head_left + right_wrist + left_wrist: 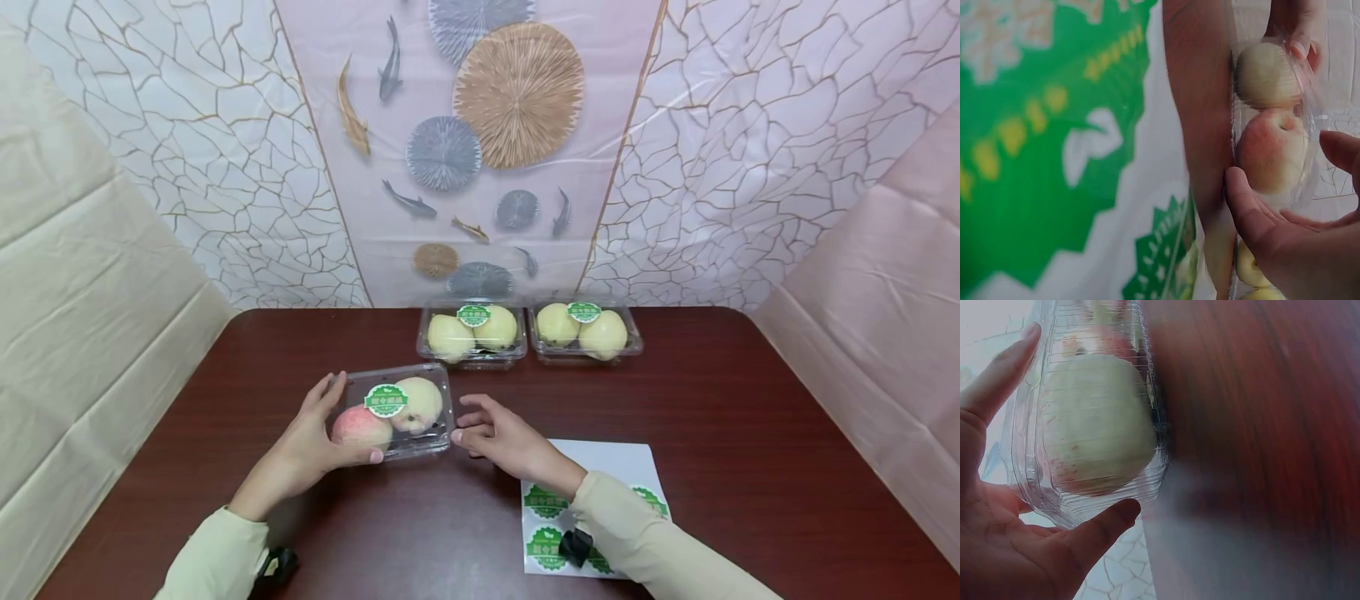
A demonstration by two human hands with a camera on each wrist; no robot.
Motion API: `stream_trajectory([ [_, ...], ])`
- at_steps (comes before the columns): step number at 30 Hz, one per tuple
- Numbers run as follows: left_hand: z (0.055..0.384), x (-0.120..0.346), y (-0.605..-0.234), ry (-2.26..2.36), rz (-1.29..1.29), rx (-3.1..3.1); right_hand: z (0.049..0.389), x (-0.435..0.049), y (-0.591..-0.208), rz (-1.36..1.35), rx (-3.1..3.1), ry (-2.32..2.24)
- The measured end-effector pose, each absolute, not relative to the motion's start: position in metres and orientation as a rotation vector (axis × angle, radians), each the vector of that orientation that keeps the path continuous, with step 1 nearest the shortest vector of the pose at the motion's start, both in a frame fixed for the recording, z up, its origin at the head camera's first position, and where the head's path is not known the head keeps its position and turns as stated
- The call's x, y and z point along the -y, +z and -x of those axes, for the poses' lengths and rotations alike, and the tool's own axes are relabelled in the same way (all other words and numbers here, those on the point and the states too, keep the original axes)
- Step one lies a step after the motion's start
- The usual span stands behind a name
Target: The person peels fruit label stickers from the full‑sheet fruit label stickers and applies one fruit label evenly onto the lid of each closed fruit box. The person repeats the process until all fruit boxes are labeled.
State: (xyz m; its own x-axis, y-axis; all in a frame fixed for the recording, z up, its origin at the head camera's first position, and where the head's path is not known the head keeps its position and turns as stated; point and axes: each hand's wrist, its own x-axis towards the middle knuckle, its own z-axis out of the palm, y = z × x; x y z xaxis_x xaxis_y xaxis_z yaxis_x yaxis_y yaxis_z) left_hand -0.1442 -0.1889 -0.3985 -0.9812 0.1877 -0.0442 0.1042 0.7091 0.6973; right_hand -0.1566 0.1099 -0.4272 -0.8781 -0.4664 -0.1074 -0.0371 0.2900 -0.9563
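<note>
A clear plastic clamshell box (431, 446) holds two peaches, one pink (360, 428) and one pale (422, 405). On its lid sits a round green and white sticker (386, 401). My left hand (303, 446) grips the box by its left end, thumb at the front side and fingers at the back. In the left wrist view the thumb and fingers span the end of the box (1094, 503). Just off the box's right end, my right hand (502, 437) holds nothing, its fingers loosely bent with the fingertips close to the box edge.
Two more clear boxes of pale yellow fruit, a left one (472, 354) and a right one (587, 350), stand side by side at the table's back edge, each with a green sticker. A white sheet of green stickers (600, 457) lies under my right forearm.
</note>
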Motion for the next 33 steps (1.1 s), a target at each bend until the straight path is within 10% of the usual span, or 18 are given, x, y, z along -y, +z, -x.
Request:
stream_trajectory([
  [33,0.146,0.22,-0.401,1.29,-0.021,-2.891,0.173,-0.043,-0.407,0.512,-2.382,-1.619],
])
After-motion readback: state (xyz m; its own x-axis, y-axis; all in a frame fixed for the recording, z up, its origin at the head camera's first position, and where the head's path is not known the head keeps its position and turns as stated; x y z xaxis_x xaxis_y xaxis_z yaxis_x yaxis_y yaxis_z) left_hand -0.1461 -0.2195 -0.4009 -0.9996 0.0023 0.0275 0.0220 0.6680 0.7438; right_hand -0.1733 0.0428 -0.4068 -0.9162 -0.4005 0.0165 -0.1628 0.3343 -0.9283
